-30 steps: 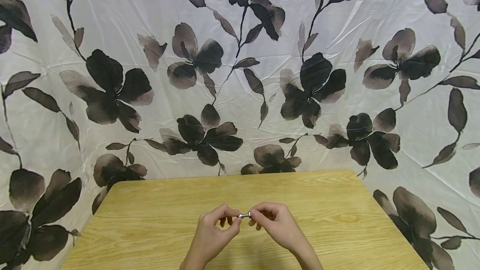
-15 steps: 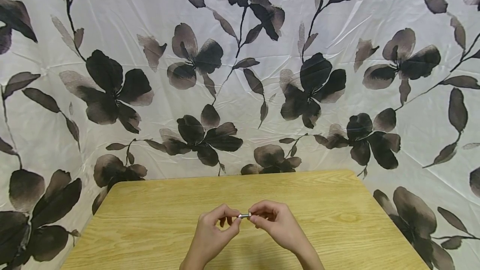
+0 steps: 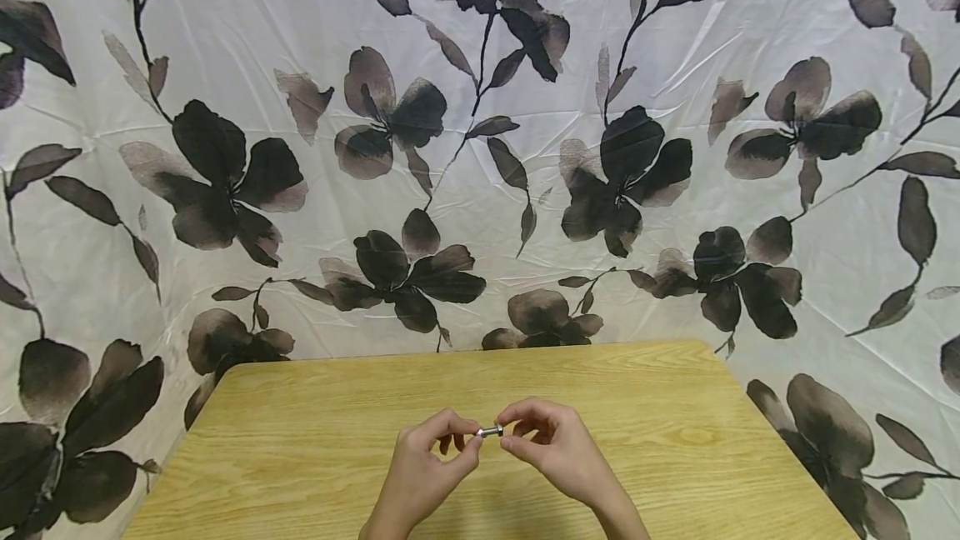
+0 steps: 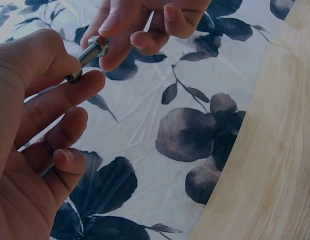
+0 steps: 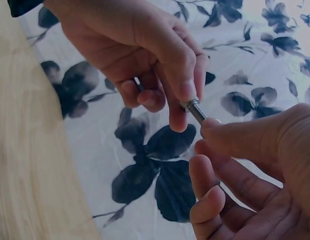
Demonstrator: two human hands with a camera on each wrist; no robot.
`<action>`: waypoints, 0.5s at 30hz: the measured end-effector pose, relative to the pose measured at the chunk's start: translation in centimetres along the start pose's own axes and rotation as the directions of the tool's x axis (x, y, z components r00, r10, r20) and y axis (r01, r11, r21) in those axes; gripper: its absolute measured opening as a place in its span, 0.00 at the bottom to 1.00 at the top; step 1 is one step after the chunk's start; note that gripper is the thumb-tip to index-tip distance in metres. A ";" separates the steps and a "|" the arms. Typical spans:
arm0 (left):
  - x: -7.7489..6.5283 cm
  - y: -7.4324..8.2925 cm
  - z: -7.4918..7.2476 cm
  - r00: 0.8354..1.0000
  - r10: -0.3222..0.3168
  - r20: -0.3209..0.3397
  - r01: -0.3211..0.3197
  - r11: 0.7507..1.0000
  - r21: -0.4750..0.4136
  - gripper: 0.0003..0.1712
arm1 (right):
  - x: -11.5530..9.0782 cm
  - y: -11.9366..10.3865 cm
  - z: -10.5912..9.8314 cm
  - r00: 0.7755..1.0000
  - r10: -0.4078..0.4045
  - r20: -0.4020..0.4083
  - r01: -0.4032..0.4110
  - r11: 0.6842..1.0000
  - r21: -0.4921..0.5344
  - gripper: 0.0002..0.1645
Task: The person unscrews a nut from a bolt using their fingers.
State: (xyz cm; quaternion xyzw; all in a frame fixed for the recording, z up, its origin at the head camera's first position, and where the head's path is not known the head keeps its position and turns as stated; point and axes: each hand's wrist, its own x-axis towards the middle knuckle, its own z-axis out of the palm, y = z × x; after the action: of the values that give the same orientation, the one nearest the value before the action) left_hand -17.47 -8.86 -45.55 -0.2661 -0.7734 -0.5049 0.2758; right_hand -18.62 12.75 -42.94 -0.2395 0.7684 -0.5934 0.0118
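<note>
A small silver bolt [image 3: 489, 432] is held roughly level above the table, with a nut [image 4: 103, 46] on the end toward my right hand. My left hand [image 3: 431, 457] pinches the bolt's head between thumb and index finger; the head peeks out between them in the left wrist view. Thumb and index finger of my right hand [image 3: 551, 444] lie on either side of the nut, their tips right at it and slightly spread. In the right wrist view the threaded shank [image 5: 196, 111] shows, while my right thumb hides the nut. The other fingers of both hands are loosely curled.
Below the hands is a light wood-grain table [image 3: 322, 415] with rounded far corners. White cloth [image 3: 480, 190] with dark flower prints hangs behind it and along both sides.
My right index finger and thumb have parted a little at the nut, uncovering more of it. The left hand and the bolt stay nearly still.
</note>
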 end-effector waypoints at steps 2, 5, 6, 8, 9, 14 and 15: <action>0.0 0.0 0.0 1.000 0.001 0.000 -0.001 1.000 0.001 0.19 | 0.0 0.0 -0.1 1.000 -0.001 0.000 0.001 1.000 0.013 0.11; 0.1 0.0 0.0 1.000 0.005 -0.002 -0.005 1.000 -0.002 0.18 | 0.1 -0.2 -0.2 0.999 0.034 -0.006 -0.033 0.999 0.022 0.13; 0.1 0.0 0.0 1.000 0.009 -0.003 -0.009 1.000 -0.002 0.17 | 0.1 -0.2 -0.2 0.999 0.047 -0.009 -0.047 0.999 0.023 0.14; 0.1 0.0 0.0 1.000 0.010 -0.006 -0.010 1.000 -0.004 0.17 | 0.1 -0.3 -0.2 0.997 0.075 -0.015 -0.075 0.997 0.021 0.16; 0.1 0.0 0.0 1.000 0.011 -0.008 -0.011 1.000 -0.004 0.16 | 0.2 -0.3 -0.2 0.996 0.086 -0.018 -0.086 0.996 0.018 0.17; 0.0 0.0 0.1 1.000 0.011 -0.011 -0.011 1.000 -0.002 0.17 | 0.2 -0.2 0.0 0.994 0.109 -0.009 -0.109 0.994 0.019 0.17; 0.0 0.0 0.1 1.000 0.010 -0.009 -0.010 1.000 -0.001 0.17 | 0.2 -0.2 0.1 0.994 0.109 -0.005 -0.109 0.994 0.016 0.17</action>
State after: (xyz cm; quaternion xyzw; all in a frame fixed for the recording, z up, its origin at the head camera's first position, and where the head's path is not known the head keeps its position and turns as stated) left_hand -17.50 -8.75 -45.57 -0.2679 -0.7705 -0.5051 0.2817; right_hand -18.72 12.56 -42.75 -0.1955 0.7757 -0.5984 0.0439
